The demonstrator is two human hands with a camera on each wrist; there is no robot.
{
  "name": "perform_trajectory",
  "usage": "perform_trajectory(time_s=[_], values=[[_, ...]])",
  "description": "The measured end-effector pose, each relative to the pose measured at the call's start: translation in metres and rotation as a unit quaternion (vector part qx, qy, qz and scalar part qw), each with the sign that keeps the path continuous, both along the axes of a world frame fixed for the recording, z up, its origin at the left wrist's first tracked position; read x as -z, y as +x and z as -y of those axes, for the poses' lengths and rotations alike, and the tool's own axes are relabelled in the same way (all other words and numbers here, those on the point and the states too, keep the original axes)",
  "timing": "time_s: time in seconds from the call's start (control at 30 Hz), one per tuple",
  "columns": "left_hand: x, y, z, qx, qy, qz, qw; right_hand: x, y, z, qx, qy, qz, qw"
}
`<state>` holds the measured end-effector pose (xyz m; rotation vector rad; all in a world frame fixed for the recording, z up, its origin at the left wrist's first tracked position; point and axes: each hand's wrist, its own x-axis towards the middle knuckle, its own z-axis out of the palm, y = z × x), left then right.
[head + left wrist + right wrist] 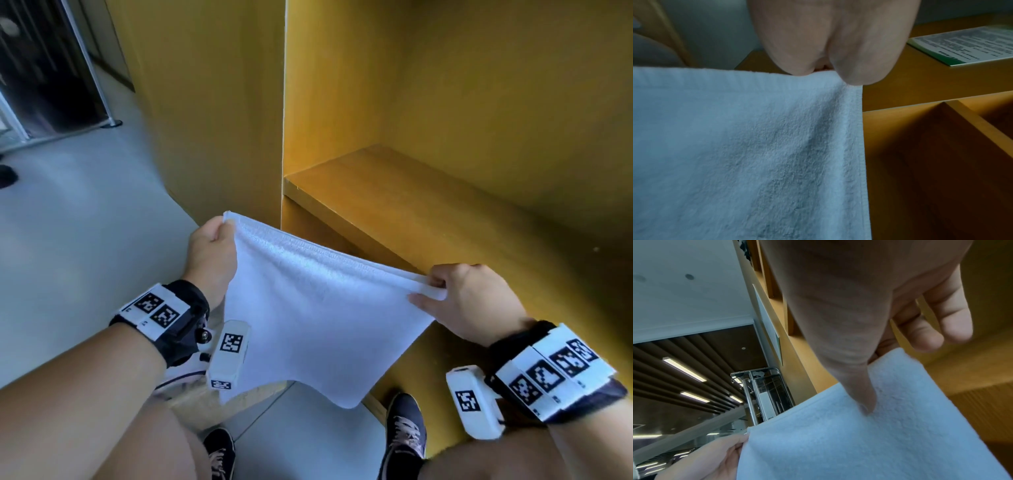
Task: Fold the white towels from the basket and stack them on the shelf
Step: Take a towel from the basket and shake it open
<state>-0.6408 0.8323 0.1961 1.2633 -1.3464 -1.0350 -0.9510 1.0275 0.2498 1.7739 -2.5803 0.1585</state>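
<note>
Left hand pinches towel top corner; right hand pinches opposite top corner. Towel hangs taut between grips, just before shelf.

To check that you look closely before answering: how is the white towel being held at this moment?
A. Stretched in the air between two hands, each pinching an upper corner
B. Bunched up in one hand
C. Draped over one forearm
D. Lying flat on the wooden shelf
A: the left hand and the right hand each pinch an upper corner of the white towel, which hangs in front of the wooden shelf.
</note>
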Motion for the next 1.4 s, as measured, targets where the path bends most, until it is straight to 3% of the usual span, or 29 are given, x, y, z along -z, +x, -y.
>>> perform_trajectory(time_s=[0.33,0.7,0.87,1.13,1.4], values=[[-0.096,0.012,-0.013,0.023,-0.08,-0.02,0.996,-0.09,-0.008,-0.008,-0.004,-0.081,-0.017,0.997],[-0.196,0.006,-0.034,0.035,-0.129,-0.064,0.989,-0.156,-0.03,-0.005,-0.012,-0.15,0.085,0.985],[-0.231,0.002,-0.045,0.042,-0.144,-0.057,0.987,-0.169,-0.029,-0.015,-0.013,-0.232,0.136,0.963],[-0.268,-0.026,-0.072,0.104,-0.167,-0.023,0.98,-0.163,-0.037,-0.027,0.05,-0.113,0.204,0.971],[-0.297,-0.049,-0.098,0.186,-0.199,0.017,0.962,-0.172,-0.031,-0.032,0.04,-0.01,0.101,0.994]])
